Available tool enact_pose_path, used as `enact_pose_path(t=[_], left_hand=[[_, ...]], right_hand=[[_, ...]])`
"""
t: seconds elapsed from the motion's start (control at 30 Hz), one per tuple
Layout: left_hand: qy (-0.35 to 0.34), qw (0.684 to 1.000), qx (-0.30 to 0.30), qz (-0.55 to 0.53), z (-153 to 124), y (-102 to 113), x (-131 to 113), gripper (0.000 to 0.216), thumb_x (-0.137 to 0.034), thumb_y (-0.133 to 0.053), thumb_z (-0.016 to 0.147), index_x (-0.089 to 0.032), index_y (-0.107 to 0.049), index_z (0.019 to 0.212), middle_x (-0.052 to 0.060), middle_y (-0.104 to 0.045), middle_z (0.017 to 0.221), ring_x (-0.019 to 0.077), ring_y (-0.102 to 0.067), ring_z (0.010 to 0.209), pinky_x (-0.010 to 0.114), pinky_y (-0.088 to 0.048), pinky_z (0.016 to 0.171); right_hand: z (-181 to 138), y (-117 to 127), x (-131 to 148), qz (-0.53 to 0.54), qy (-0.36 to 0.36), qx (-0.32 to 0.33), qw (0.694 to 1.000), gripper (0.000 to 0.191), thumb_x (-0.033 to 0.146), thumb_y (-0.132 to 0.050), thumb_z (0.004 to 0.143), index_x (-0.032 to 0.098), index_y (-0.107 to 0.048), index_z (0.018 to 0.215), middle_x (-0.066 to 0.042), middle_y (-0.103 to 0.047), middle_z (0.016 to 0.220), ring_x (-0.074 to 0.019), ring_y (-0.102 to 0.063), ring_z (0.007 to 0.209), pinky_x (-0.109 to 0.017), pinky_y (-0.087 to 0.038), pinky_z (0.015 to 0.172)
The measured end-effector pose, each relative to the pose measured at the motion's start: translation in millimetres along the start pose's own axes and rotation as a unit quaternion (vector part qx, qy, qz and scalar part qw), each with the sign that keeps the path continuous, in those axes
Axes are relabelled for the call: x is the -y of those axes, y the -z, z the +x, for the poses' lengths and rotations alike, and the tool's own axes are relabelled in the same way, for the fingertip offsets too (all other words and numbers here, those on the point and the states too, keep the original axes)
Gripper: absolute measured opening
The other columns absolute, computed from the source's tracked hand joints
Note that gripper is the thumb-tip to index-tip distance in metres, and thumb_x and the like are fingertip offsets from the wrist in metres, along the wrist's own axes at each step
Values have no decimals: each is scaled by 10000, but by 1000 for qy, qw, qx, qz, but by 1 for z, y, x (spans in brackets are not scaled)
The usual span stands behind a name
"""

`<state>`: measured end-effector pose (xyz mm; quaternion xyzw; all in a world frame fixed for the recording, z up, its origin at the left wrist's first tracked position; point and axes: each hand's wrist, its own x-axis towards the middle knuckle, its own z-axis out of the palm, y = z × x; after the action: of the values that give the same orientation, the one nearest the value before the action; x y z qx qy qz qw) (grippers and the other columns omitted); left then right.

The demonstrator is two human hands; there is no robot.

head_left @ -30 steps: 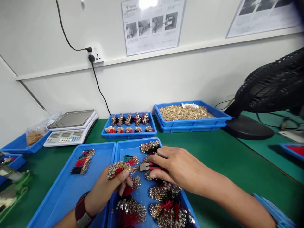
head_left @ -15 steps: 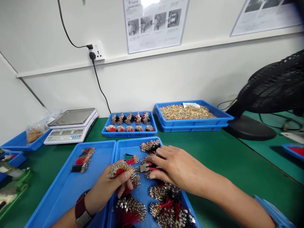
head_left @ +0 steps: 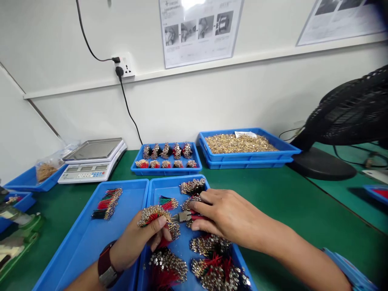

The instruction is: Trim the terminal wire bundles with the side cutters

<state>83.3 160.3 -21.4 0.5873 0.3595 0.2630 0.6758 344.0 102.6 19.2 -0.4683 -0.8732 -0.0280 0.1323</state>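
Note:
My left hand (head_left: pixel 138 238) is closed around a bundle of red wires with metal ring terminals (head_left: pixel 153 215), held just above the near blue tray (head_left: pixel 157 189). My right hand (head_left: pixel 226 216) is curled over the red handles of small pliers (head_left: pixel 184 216), whose jaws point left toward the bundle. Several more terminal wire bundles (head_left: pixel 212 266) lie in this tray around both hands.
A second blue tray (head_left: pixel 91 246) at the left holds one mixed wire bundle (head_left: pixel 106 202). Behind stand a tray of small bundles (head_left: pixel 165 158), a tray of loose brass terminals (head_left: pixel 242 143), a weighing scale (head_left: pixel 91 159) and a black fan (head_left: pixel 348 117).
Both hands stay almost still; the left hand's bundle has edged slightly closer to the pliers' jaws. The view has drifted a little.

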Motion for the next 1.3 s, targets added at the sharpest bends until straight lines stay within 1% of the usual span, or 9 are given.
enact_pose_path(t=[0.07, 0.17, 0.27, 0.37, 0.47, 0.77, 0.97, 1.13, 1.3], left_hand=[[3, 1000, -8, 7, 0, 0, -1, 451, -592, -739, 852, -147, -669, 829, 36, -757, 733, 59, -463, 457, 230, -327, 501], [0, 999, -16, 33, 0, 1, -2, 463, -597, -724, 857, -142, -676, 783, 47, -756, 726, 62, -463, 455, 233, -324, 498], [5, 999, -2, 53, 1, 2, -3, 481, -593, -699, 874, -138, -666, 720, 48, -743, 687, 54, -446, 430, 229, -299, 473], [29, 999, 8, 40, 2, 3, -2, 471, -605, -731, 837, -153, -637, 739, 25, -732, 643, 47, -419, 395, 215, -274, 437], [46, 999, 22, 18, 2, 4, -2, 462, -603, -755, 813, -163, -618, 778, 11, -730, 626, 41, -401, 371, 203, -245, 408], [55, 997, 47, 14, 0, 5, -10, 441, -569, -751, 835, -154, -625, 753, 20, -725, 629, 33, -398, 376, 194, -222, 394], [60, 997, 43, 5, 0, 4, -9, 447, -570, -785, 799, -157, -628, 733, 16, -712, 603, 40, -390, 384, 197, -219, 394], [77, 996, 46, -19, 0, 4, -8, 441, -570, -792, 794, -161, -635, 740, -2, -695, 579, 30, -338, 372, 191, -164, 378], [72, 996, 42, -12, 1, 3, -9, 461, -581, -782, 799, -150, -645, 708, 19, -715, 617, 36, -390, 382, 202, -199, 393]], right_hand=[[-1, 2, 0, 12, 3, -4, 1000, 542, 610, -337, 1060, 187, -660, 962, -36, -570, 770, -176, -501, 654, -330, -316, 596], [-2, 6, 1, 28, 1, -17, 999, 559, 622, -336, 1056, 182, -679, 1042, -40, -574, 780, -180, -526, 668, -327, -334, 598], [-4, 7, 0, 6, -7, -29, 1000, 562, 608, -330, 1061, 176, -688, 1073, -50, -580, 795, -198, -554, 698, -341, -369, 632], [-5, 5, -2, -18, -3, -37, 999, 545, 599, -347, 1060, 176, -691, 1073, -56, -590, 811, -208, -562, 721, -352, -385, 663], [-4, 3, -2, -22, 10, -31, 999, 533, 605, -366, 1053, 182, -688, 1094, -50, -594, 802, -205, -548, 713, -347, -384, 664], [-2, 1, -1, -5, 16, -8, 1000, 532, 597, -375, 1054, 174, -690, 1127, -57, -602, 819, -210, -553, 722, -361, -410, 679], [0, -2, -1, 14, 20, -7, 1000, 545, 599, -364, 1057, 168, -691, 1116, -63, -604, 821, -207, -551, 730, -364, -416, 679], [-1, -3, -2, 20, 24, 3, 999, 550, 600, -355, 1060, 162, -683, 1120, -64, -601, 821, -201, -553, 738, -359, -405, 670], [-2, -1, 0, 14, 20, 11, 1000, 520, 587, -360, 1065, 174, -670, 1008, -53, -599, 803, -184, -525, 694, -343, -357, 630]])
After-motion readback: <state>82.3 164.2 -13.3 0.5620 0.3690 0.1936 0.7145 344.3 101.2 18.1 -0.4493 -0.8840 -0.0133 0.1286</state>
